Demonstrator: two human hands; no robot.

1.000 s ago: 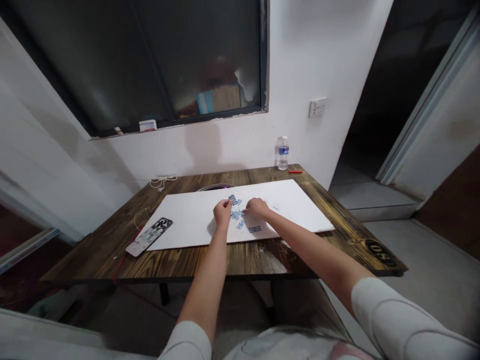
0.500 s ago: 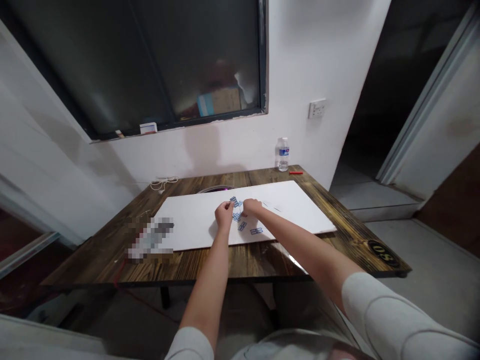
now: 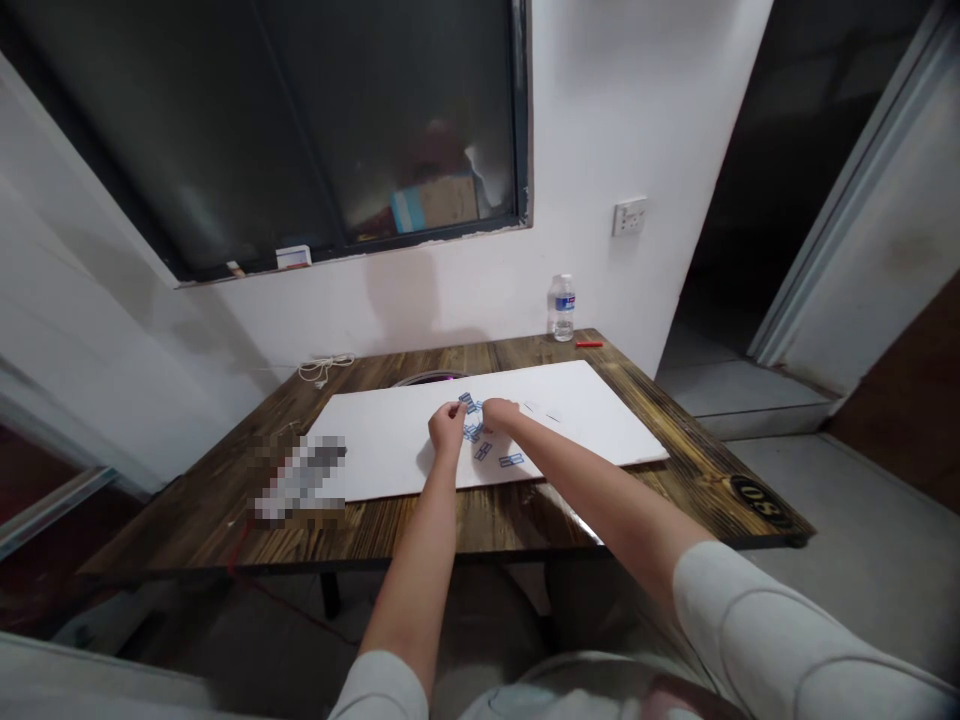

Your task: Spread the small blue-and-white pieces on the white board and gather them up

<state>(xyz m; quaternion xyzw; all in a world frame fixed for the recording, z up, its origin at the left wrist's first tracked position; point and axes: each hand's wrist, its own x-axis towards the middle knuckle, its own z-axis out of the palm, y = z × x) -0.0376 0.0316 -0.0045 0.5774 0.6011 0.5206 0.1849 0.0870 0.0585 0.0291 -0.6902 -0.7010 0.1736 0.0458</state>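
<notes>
The left hand (image 3: 447,432) is over the white board (image 3: 382,450), its fingers drawn narrow, tips at the edge of a dark blue piece (image 3: 467,401); whether they grip it, I cannot tell; the right hand (image 3: 501,414) bends down just beside it, with its fingertips hidden, so I cannot tell whether it holds anything; a cluster of blue strips (image 3: 472,433) lies on the board between the 2 hands; 2 more blue pieces lie nearer the board's front edge, the left piece (image 3: 483,452) tilted, the right piece (image 3: 511,461) lying nearly level below the right wrist; thin dark lines (image 3: 553,418) show on the board farther right.

The board lies on a wooden counter (image 3: 697,490); at the back stand a bottle (image 3: 563,310) and, just right of it, a red pen (image 3: 589,344) lying flat; a pale cord (image 3: 325,367) lies coiled at back left; a pixelated patch covers the board's left front corner.
</notes>
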